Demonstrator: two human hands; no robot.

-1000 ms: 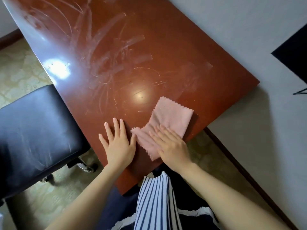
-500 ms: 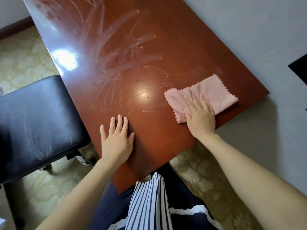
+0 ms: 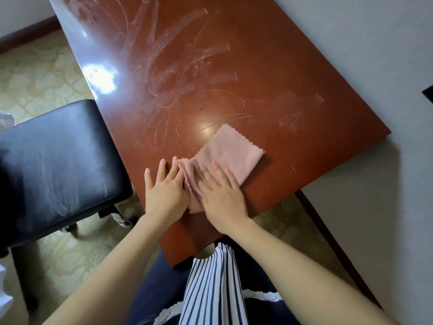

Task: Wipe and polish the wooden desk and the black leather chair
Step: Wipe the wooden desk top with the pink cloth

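Observation:
A glossy reddish-brown wooden desk [image 3: 246, 66] fills the middle of the view, streaked with smears and scratches. A pink cloth [image 3: 232, 153] lies near its front edge. My right hand [image 3: 220, 195] presses flat on the cloth's near end with straight fingers, bunching it into folds. My left hand [image 3: 164, 191] rests flat on the desk just left of the cloth, its fingers touching the bunched edge. The black leather chair [image 3: 56, 167] stands to the left of the desk, its seat marked with pale scuffs.
A pale grey wall [image 3: 375, 66] runs along the desk's right side with a dark baseboard [image 3: 332, 242] below. Patterned beige carpet [image 3: 35, 73] covers the floor. The chair's chrome base with castors [image 3: 119, 219] sits close to the desk's left edge.
My right hand has slid the cloth from the desk's right edge back leftward and toward me, up against my left hand. The left hand has stayed in place.

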